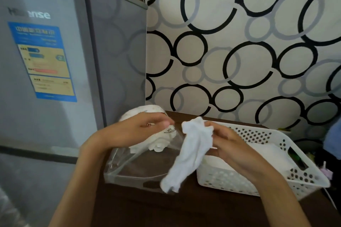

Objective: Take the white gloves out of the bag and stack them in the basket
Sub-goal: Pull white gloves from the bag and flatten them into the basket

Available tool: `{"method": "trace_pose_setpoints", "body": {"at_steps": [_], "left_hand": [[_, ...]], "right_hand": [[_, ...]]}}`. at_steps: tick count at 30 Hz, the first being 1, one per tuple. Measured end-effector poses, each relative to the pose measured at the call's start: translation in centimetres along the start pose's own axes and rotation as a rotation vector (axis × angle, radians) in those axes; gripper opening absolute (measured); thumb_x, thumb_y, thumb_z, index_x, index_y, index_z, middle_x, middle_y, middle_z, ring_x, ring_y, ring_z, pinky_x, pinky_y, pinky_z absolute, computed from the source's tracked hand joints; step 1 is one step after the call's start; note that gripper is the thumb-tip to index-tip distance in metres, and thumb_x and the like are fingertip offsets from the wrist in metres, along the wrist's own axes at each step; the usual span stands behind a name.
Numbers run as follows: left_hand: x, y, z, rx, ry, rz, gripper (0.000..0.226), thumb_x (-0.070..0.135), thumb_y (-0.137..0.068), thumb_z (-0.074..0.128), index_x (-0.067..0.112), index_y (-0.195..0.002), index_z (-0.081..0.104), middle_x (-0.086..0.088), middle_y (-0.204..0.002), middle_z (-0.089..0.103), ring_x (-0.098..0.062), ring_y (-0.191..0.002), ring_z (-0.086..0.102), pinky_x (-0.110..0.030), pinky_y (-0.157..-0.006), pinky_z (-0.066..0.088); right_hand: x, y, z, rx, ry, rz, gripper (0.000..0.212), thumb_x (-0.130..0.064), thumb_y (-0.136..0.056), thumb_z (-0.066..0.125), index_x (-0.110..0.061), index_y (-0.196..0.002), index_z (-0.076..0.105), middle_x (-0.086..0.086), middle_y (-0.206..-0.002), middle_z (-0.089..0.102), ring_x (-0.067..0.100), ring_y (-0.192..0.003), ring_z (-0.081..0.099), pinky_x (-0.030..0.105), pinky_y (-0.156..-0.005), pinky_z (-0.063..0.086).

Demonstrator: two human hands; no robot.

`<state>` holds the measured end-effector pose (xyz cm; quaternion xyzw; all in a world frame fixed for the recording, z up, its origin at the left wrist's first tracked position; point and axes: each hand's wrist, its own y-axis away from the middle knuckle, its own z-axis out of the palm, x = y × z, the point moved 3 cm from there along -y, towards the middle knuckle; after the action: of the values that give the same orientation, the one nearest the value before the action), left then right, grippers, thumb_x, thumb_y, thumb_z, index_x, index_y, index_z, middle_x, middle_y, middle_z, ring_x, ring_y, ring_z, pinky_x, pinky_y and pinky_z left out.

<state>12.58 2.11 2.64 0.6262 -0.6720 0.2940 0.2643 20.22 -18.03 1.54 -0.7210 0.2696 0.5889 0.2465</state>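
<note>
1. A soft white cloth glove (191,151) hangs in the air, out of the bag; its top end is pinched in the right hand (230,145), and its loose end dangles down between the bag and the basket.
2. The right hand has its fingers curled round the top of the glove; it is just beside the near edge of the basket.
3. The left hand (140,129) is up by the mouth of the clear floppy plastic bag (132,164); its fingertips look pressed together, but it is too blurry to tell if they hold the bag or nothing.
4. More white gloves (158,142) are bunched up inside the bag, so the bag is not empty yet.
5. The white plastic basket with round holes (258,134) sits to the right of the bag; a flat white pile (263,155) lies in it, most likely gloves stacked already.
6. Both sit on a dark brown wooden table (184,206); a tall grey fridge (55,61) stands on the left.
7. So the job looks partway done; this glove must go on the pile, then the rest.
</note>
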Motion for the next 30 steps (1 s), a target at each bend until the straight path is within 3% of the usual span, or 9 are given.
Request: {"method": "trace_pose_setpoints", "body": {"at_steps": [2,5,8,11,14,17,22,26,30], "left_hand": [[1.0,-0.2,0.7,-0.03,0.124,0.031,0.051,0.067,-0.089,0.035,0.039,-0.129,0.051,0.028,-0.128,0.053,0.015,-0.119,0.045,-0.016,-0.102,0.036],[2.3,-0.7,2.2,-0.149,0.116,0.084,0.059,0.063,-0.08,0.058,0.04,-0.131,0.043,0.023,-0.131,0.054,0.009,-0.121,0.049,-0.017,-0.103,0.04],[3.9,-1.5,3.7,-0.098,0.226,0.092,0.059,0.054,-0.081,0.058,0.03,-0.133,0.043,0.016,-0.12,0.064,0.006,-0.11,0.059,-0.019,-0.094,0.049],[4.6,-2.5,4.7,0.099,0.227,0.06,0.049,0.054,-0.083,0.052,0.023,-0.121,0.057,0.012,-0.101,0.07,0.004,-0.092,0.065,-0.019,-0.082,0.053],[4.1,-3.1,5.2,0.218,0.086,0.092,0.027,0.044,-0.088,0.058,0.02,-0.092,0.07,0.01,-0.076,0.069,-0.003,-0.066,0.062,-0.015,-0.062,0.045],[4.0,-3.0,4.7,0.281,0.118,0.087,0.034,0.044,-0.088,0.058,0.013,-0.077,0.069,0.008,-0.058,0.059,-0.001,-0.052,0.05,-0.012,-0.051,0.036],[3.6,-3.0,4.9,0.171,0.124,0.085,0.063,0.055,-0.089,0.045,-0.003,-0.067,0.053,-0.008,-0.056,0.036,-0.014,-0.048,0.031,-0.021,-0.048,0.025],[4.7,-3.1,5.4,0.274,0.084,0.109,0.058,0.078,-0.074,0.031,0.031,-0.091,0.06,0.01,-0.087,0.064,-0.004,-0.08,0.059,-0.024,-0.074,0.046],[6.5,-2.6,7.0,0.251,0.212,0.116,0.059,0.078,-0.062,0.059,0.041,-0.106,0.049,0.023,-0.108,0.058,0.006,-0.099,0.056,-0.024,-0.085,0.051]], "right_hand": [[0.2,0.1,-1.1,0.004,-0.273,0.006,0.019,-0.016,-0.086,0.058,-0.014,-0.104,0.066,0.003,-0.094,0.073,0.017,-0.088,0.067,0.024,-0.069,0.055],[0.1,0.2,-1.8,-0.032,-0.514,0.005,0.047,-0.034,-0.063,0.082,-0.012,-0.103,0.071,0.01,-0.1,0.07,0.021,-0.09,0.068,0.029,-0.069,0.057],[-0.1,0.1,-2.2,-0.004,-0.703,-0.011,0.026,-0.028,-0.086,0.052,-0.014,-0.092,0.073,0.009,-0.091,0.071,0.018,-0.081,0.068,0.028,-0.068,0.056],[-0.4,0.7,-2.4,0.006,-0.932,0.029,0.048,-0.051,-0.087,0.045,-0.014,-0.09,0.075,0.01,-0.088,0.071,0.02,-0.081,0.068,0.032,-0.073,0.057],[-0.1,0.8,-3.0,0.075,-0.588,-0.002,0.077,-0.061,-0.059,0.073,-0.014,-0.119,0.06,0.013,-0.111,0.067,0.028,-0.106,0.063,0.041,-0.082,0.056],[-0.5,1.1,-4.1,0.323,0.026,-0.032,0.063,-0.042,-0.053,0.081,-0.029,-0.111,0.062,-0.004,-0.104,0.069,0.018,-0.1,0.064,0.035,-0.08,0.056],[-1.1,2.0,-5.5,0.35,-0.086,-0.12,0.044,-0.036,-0.059,0.072,-0.019,-0.1,0.071,-0.003,-0.092,0.075,0.011,-0.085,0.07,0.025,-0.072,0.054],[-1.8,2.4,-5.5,0.419,-0.064,-0.202,0.022,-0.031,-0.067,0.072,-0.023,-0.088,0.069,-0.008,-0.082,0.074,0.006,-0.075,0.069,0.022,-0.066,0.056],[-2.4,2.6,-5.0,0.599,0.075,-0.264,0.01,-0.024,-0.076,0.074,-0.027,-0.082,0.066,-0.012,-0.074,0.072,0.005,-0.066,0.068,0.024,-0.056,0.056]]}}
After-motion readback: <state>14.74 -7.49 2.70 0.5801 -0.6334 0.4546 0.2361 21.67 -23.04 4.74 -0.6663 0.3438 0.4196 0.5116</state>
